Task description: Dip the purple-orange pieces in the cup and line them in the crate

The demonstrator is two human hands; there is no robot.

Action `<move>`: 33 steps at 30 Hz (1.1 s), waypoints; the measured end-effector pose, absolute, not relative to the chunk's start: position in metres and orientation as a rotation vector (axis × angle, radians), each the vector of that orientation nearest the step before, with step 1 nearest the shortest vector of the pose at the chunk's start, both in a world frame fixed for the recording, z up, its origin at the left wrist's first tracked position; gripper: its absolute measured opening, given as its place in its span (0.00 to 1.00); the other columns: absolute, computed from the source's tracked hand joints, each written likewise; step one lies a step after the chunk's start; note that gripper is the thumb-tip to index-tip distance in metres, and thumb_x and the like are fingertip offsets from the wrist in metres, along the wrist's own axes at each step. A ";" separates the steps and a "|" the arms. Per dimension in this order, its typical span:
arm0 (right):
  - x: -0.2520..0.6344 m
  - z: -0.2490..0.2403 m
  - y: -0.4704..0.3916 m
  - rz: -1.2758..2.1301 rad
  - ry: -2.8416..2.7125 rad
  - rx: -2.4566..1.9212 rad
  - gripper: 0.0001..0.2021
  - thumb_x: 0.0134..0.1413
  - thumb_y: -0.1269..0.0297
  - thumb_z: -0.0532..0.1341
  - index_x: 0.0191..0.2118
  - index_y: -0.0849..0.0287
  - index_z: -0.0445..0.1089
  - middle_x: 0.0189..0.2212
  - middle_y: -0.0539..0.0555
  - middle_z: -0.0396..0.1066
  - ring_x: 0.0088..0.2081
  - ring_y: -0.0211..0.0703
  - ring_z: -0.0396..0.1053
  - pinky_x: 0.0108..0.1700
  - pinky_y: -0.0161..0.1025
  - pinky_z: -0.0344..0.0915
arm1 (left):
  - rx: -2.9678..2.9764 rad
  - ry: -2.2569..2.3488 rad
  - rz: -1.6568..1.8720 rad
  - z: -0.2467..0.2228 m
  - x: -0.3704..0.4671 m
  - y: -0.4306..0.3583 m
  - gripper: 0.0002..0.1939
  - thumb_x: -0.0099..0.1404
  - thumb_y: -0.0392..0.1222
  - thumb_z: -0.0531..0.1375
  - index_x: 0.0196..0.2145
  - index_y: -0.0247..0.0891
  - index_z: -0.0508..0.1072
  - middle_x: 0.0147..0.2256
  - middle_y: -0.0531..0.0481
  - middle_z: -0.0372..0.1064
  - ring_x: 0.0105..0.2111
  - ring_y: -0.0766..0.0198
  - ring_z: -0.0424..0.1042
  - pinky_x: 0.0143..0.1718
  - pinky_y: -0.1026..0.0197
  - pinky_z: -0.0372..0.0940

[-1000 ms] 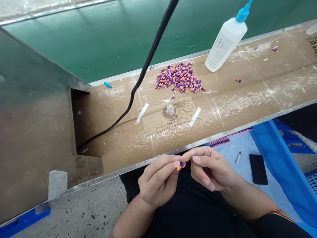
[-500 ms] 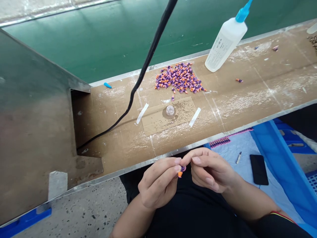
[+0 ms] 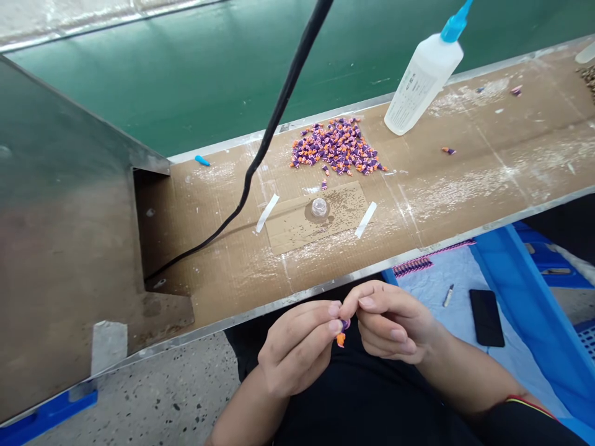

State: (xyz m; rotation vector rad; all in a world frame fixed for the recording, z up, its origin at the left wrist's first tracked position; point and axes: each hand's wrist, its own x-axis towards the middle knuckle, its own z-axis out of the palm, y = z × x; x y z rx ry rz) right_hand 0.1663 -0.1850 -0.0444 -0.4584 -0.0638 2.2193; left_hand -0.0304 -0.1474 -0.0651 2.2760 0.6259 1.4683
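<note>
Low in front of my body, my left hand (image 3: 302, 344) pinches a small purple-and-orange moulded figure (image 3: 341, 339) between thumb and fingers. Its orange end sticks out below the fingertips, while the upper part is mostly covered. My right hand (image 3: 390, 319) meets it from the other side, the index fingertip against its purple upper end and the other fingers curled in. Beyond the hands, a small clear round dish (image 3: 319, 207) stands on a wet cardboard piece (image 3: 292, 232). A heap of similar figures (image 3: 334, 145) lies behind the dish.
A clear bottle with a blue nozzle (image 3: 423, 83) stands on the bench at the back. A black cable (image 3: 267, 133) crosses the view to a metal housing (image 3: 69, 248). At right, a blue tray (image 3: 534, 303) holds a phone (image 3: 486, 318) and rows of figures (image 3: 413, 267).
The pinched figure and my left fingertips have dropped slightly, and more of the orange end shows. My right hand's curled fingers have shifted a little.
</note>
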 end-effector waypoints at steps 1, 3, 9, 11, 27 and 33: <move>0.166 -0.045 -0.185 2.227 -0.057 -0.451 0.09 0.64 0.65 0.68 0.40 0.65 0.83 0.12 0.39 0.59 0.09 0.25 0.46 0.15 0.25 0.49 | 2.289 0.611 1.469 -0.065 -0.031 -0.147 0.03 0.74 0.27 0.63 0.43 0.28 0.79 0.43 0.43 0.82 0.44 0.60 0.85 0.44 0.63 0.85; 0.165 -0.046 -0.185 2.240 -0.037 -0.424 0.09 0.64 0.65 0.67 0.40 0.65 0.83 0.12 0.39 0.59 0.09 0.25 0.46 0.15 0.24 0.50 | 2.314 0.589 1.475 -0.064 -0.031 -0.147 0.03 0.75 0.27 0.63 0.43 0.27 0.78 0.43 0.44 0.81 0.46 0.61 0.85 0.46 0.63 0.85; 0.166 -0.044 -0.187 2.216 -0.034 -0.334 0.09 0.68 0.66 0.66 0.42 0.63 0.84 0.12 0.39 0.57 0.09 0.24 0.45 0.15 0.23 0.50 | 2.352 0.536 1.470 -0.067 -0.033 -0.149 0.03 0.74 0.27 0.63 0.43 0.27 0.78 0.47 0.42 0.80 0.49 0.57 0.84 0.46 0.60 0.86; 0.167 -0.042 -0.186 2.173 -0.041 -0.352 0.08 0.69 0.65 0.67 0.42 0.61 0.84 0.12 0.38 0.56 0.10 0.23 0.44 0.16 0.22 0.50 | 2.350 0.563 1.462 -0.070 -0.038 -0.151 0.04 0.73 0.27 0.65 0.43 0.28 0.79 0.49 0.42 0.80 0.49 0.56 0.84 0.44 0.59 0.86; 0.161 -0.061 -0.197 0.553 -1.439 -1.097 0.11 0.77 0.64 0.59 0.53 0.53 0.79 0.49 0.59 0.80 0.45 0.45 0.80 0.41 0.41 0.80 | 2.018 0.796 1.466 -0.063 -0.016 -0.147 0.02 0.76 0.31 0.63 0.44 0.34 0.77 0.40 0.47 0.81 0.35 0.65 0.84 0.37 0.65 0.83; 0.161 -0.069 -0.195 0.460 -1.639 -1.064 0.19 0.75 0.62 0.58 0.65 0.53 0.75 0.64 0.63 0.68 0.59 0.54 0.72 0.50 0.49 0.80 | 2.047 0.811 1.438 -0.063 -0.018 -0.147 0.02 0.77 0.32 0.62 0.44 0.33 0.77 0.40 0.46 0.81 0.38 0.64 0.84 0.40 0.65 0.82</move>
